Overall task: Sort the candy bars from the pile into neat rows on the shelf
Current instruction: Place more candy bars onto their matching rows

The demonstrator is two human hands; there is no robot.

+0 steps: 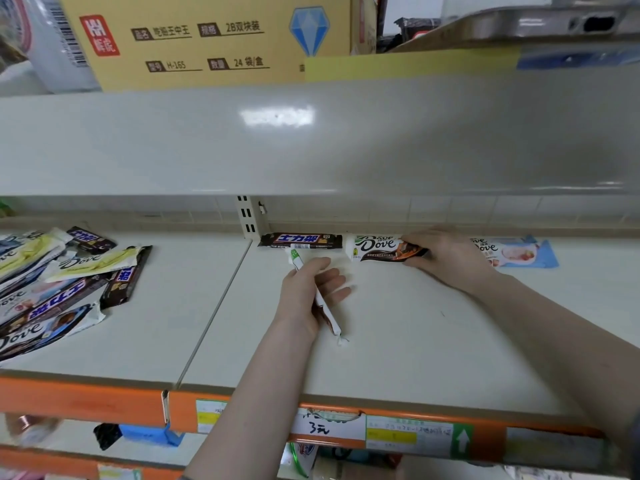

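A pile of candy bars point(52, 285) lies at the left of the shelf point(415, 341). Along the back stand a dark Snickers bar point(299, 240), a brown and white Dove bar point(377, 249) and a blue Dove bar point(516, 252). My right hand point(446, 252) grips the right end of the brown Dove bar, which lies on the shelf. My left hand point(308, 292) holds a white-wrapped candy bar point(322, 303) edge-on, a little in front of the Snickers bar.
A white shelf board point(311, 140) overhangs the work area close above. On it stands a cardboard box point(207, 39). An upright shelf bracket point(247, 216) is at the back centre. The orange front rail point(242, 407) carries price tags. A lower shelf holds more packets.
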